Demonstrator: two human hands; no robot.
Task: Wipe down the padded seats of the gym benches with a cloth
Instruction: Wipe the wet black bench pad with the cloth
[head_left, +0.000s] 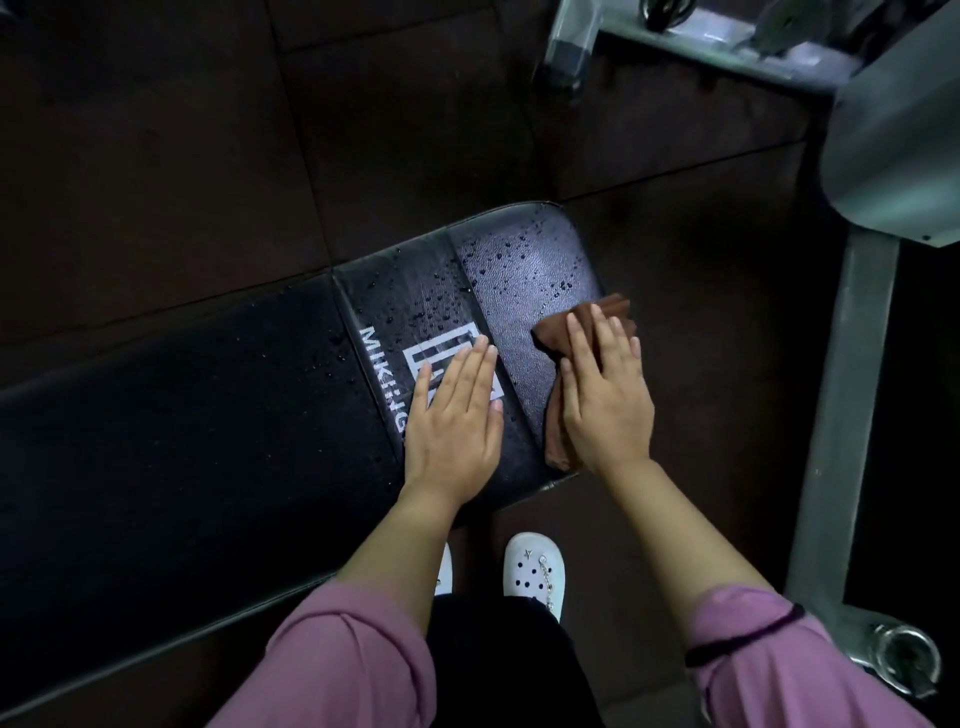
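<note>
A black padded bench (208, 415) runs from the lower left to the middle, its end section (524, 270) dotted with water drops. A white logo is printed on it. My left hand (452, 421) lies flat on the pad over the logo, fingers straight. My right hand (605, 395) presses a brown cloth (558, 332) flat against the pad's right end, fingers straight on top of it. Part of the cloth hangs over the bench edge below my palm.
A grey metal machine frame (841, 405) stands to the right, with a bolted foot (906, 660) at lower right and a crossbar (727, 47) at the top. Dark rubber floor tiles (156, 156) surround the bench. My white shoes (535, 571) stand just below the bench edge.
</note>
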